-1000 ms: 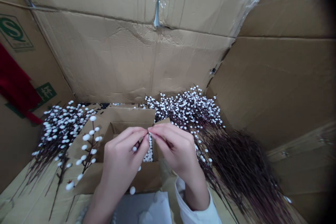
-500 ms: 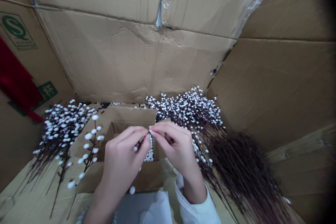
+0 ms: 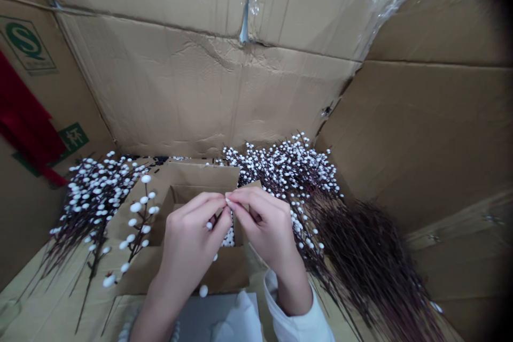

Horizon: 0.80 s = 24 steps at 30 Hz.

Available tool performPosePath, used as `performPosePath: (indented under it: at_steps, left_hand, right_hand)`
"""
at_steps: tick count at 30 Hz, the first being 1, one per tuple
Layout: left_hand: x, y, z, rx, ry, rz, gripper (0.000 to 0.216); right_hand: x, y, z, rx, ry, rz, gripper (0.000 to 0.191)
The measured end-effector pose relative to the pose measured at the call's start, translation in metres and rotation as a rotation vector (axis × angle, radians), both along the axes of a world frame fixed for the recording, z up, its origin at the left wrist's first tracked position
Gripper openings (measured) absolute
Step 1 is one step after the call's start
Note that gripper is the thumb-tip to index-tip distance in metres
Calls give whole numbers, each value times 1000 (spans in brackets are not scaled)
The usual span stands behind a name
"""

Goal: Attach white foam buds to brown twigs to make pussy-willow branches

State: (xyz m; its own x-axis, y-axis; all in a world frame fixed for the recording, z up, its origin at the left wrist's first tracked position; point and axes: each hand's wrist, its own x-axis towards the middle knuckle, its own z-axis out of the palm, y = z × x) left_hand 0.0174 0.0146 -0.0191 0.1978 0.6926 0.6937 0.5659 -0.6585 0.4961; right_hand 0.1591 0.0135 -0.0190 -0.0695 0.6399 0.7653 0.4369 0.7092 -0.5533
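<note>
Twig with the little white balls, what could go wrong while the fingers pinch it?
1. The left hand and right hand pinch the thin twig at one tiny spot; a hard squeeze might bend or snap it.
2. A ball might pop off. Over the small box it would likely land inside, but off to the side it could vanish into the branch pile.

Box (image 3: pixel 192 272) between two branch piles (image 3: pixel 288 171).
</note>
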Motion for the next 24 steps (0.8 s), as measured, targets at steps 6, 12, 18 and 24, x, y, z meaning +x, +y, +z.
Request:
performPosePath:
  at_steps: [6,12,18,24]
  left_hand:
    - [0,-1,-2,-12,-12,-9,17]
    - [0,1,-4,-9,-16,-1,16]
    - [-1,2,-5,-10,-55,-34,17]
    - [3,2,-2,-134,-215,-94,17]
  right_hand:
    - [3,-1,0,10,-72,-8,21]
    - [4,1,0,9,-81,6,20]
    - [7,3,0,59,-82,23,19]
    - [8,-5,7,107,-79,14,18]
